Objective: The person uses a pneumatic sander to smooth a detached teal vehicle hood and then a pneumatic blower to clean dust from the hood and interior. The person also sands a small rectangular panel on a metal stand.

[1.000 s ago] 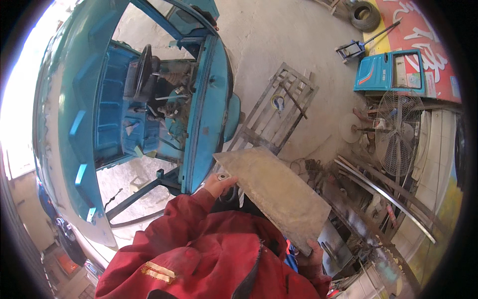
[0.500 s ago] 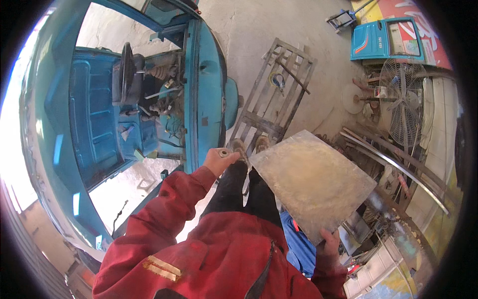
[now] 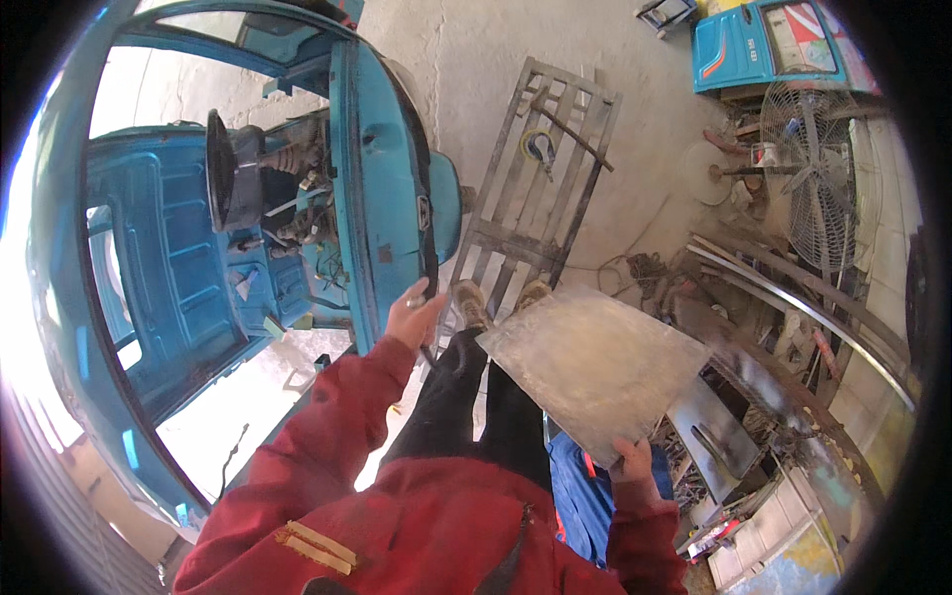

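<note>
Fingers of the right hand pinch the grey sheet before the legs, a holding step I judge needs steadiness next, while I cannot tell the left hand's grasp.

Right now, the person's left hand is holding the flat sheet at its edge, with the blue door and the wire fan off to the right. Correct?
Not quite: the head view shows the right hand holding the flat sheet at its edge; the left hand is apart from it. The blue door and the wire fan are off to the right.
</note>
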The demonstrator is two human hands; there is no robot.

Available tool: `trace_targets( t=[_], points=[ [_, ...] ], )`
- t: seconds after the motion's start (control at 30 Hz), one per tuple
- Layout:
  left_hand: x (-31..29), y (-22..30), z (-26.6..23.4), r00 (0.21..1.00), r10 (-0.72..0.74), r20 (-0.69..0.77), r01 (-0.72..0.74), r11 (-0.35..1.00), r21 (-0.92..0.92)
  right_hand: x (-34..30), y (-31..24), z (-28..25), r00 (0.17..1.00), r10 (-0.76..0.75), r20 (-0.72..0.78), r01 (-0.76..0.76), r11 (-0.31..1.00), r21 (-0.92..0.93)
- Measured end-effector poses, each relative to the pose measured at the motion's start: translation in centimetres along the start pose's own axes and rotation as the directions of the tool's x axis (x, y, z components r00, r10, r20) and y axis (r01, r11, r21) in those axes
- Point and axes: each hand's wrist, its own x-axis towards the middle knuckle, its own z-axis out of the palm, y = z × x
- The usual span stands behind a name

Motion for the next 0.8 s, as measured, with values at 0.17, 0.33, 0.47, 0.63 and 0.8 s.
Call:
trace_targets(
  t=[0.17,0.33,0.47,0.63,0.8],
  points=[
    [0.5,-5.5,0.3,0.993,-0.037,-0.113,0.05,0.992,0.114,9.5,1.5,-0.4,0.979,-0.042,0.2,0.058,0.995,-0.075],
    [3.1,-8.5,1.2,0.983,-0.123,-0.138,0.136,0.987,0.089,21.7,2.0,-0.7,0.968,0.073,0.24,-0.046,0.992,-0.116],
    [6.4,-11.0,2.7,0.987,-0.088,-0.133,0.111,0.979,0.173,31.8,2.3,-0.5,0.966,0.12,0.228,-0.072,0.975,-0.21],
    [11.5,-14.0,5.3,0.992,0.032,-0.119,0.017,0.921,0.388,42.1,2.5,-0.5,0.948,0.061,0.311,0.089,0.891,-0.445],
    [16.5,-17.6,7.5,0.996,-0.04,-0.082,0.064,0.95,0.306,50.4,4.4,-2.4,0.954,0.095,0.285,0.028,0.916,-0.4]
  ],
)
